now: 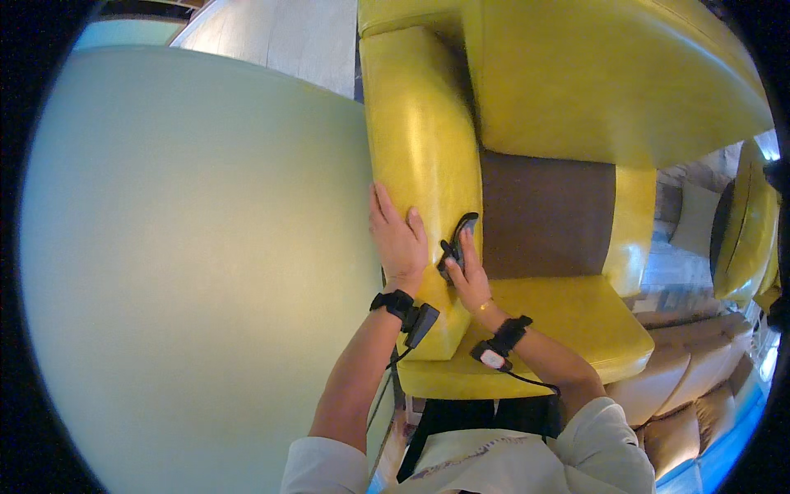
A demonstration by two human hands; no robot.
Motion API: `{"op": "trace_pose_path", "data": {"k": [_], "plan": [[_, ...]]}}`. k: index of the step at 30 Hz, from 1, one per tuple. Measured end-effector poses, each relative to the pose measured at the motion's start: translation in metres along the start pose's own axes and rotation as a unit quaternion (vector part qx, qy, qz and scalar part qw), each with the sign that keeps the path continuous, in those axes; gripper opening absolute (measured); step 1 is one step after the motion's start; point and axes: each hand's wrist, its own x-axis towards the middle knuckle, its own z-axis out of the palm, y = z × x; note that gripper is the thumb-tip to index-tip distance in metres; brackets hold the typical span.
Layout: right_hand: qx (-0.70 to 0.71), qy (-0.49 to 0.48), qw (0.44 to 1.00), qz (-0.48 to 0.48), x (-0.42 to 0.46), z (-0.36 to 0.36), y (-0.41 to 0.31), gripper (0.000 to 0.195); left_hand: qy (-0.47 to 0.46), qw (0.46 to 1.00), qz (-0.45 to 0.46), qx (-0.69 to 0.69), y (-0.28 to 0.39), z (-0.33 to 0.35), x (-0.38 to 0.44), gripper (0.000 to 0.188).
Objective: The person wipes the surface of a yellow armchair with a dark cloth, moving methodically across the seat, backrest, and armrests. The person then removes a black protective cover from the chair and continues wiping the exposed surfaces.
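A yellow leather-like sofa or armchair stands before me, its padded armrest running away from me. My left hand lies flat on top of this armrest, with its fingertips at the outer edge. In my right hand is a black-and-grey hand tool with a curved end; its exact kind is partly hidden by my fingers. The tool rests at the armrest's inner edge. Beside it is a brown panel in the seat area, bordered by a yellow front section and the large yellow backrest.
A large pale green surface fills the left side, right up against the armrest. To the right stand a brown sofa, another yellow seat and a grey cushion-like piece. Cabled black straps are on both wrists.
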Motion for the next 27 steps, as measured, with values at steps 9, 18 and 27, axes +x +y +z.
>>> {"op": "trace_pose_path", "data": {"k": [9, 18, 27], "plan": [[-0.088, 0.049, 0.953, -0.287, 0.078, -0.05, -0.123, 0.052, -0.002, 1.0, -0.004, -0.008, 0.01, -0.011, -0.005, 0.06], [-0.4, 0.338, 0.679, -0.514, 0.175, -0.262, -0.346, 0.04, 0.012, 1.0, -0.012, 0.012, 0.006, -0.013, -0.004, 0.061], [-0.513, 0.27, 0.774, -0.256, 0.174, -0.254, -0.285, 0.048, 0.019, 1.0, 0.0, -0.004, 0.006, -0.015, -0.004, 0.058]]}}
